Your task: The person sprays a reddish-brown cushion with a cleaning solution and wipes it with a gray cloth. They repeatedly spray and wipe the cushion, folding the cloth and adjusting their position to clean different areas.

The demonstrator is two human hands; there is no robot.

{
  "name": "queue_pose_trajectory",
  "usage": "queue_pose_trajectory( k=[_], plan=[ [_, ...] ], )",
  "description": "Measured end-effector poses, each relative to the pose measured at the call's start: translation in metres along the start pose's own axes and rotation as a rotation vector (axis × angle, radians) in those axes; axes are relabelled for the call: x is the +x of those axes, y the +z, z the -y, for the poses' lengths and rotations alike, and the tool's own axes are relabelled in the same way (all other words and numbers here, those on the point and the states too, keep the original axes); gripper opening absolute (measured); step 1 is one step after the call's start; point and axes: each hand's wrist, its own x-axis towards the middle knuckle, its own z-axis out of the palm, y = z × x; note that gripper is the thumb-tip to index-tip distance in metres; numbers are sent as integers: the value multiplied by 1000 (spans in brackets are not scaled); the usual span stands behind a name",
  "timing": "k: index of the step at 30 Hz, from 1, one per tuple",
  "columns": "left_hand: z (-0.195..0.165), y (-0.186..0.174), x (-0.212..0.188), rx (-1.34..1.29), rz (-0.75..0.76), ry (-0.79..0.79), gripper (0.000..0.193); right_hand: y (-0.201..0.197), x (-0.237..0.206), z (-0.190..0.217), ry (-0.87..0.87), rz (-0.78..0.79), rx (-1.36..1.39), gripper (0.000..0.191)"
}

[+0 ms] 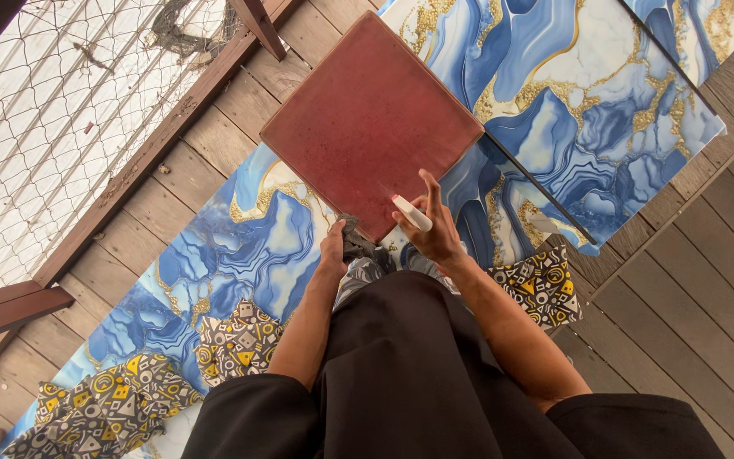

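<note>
The right hand (439,234) is clamped on a white spray bottle (412,213) aimed at the red square panel (371,119); the left hand (333,246) is clamped on a dark cloth (358,245) at the panel's near corner. The panel's face looks dusty, wiping barely begun. It lies on blue marbled sheets (588,93) over the wooden deck (690,289), with netted railing (53,110) far left and open boards right.

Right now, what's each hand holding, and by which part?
Right hand: white spray bottle, gripped around its body. Left hand: dark cloth, bunched at the red tile's near corner.
</note>
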Motion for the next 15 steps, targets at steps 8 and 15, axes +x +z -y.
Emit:
queue_pose_trajectory(
  k=[8,15],
  plan=[
    [7,-11,15,11,6,-10,36,-8,-15,-6,120,17,18,28],
    [8,-10,14,64,-11,-15,38,-14,-22,-11,280,-83,-109,26]
  ],
)
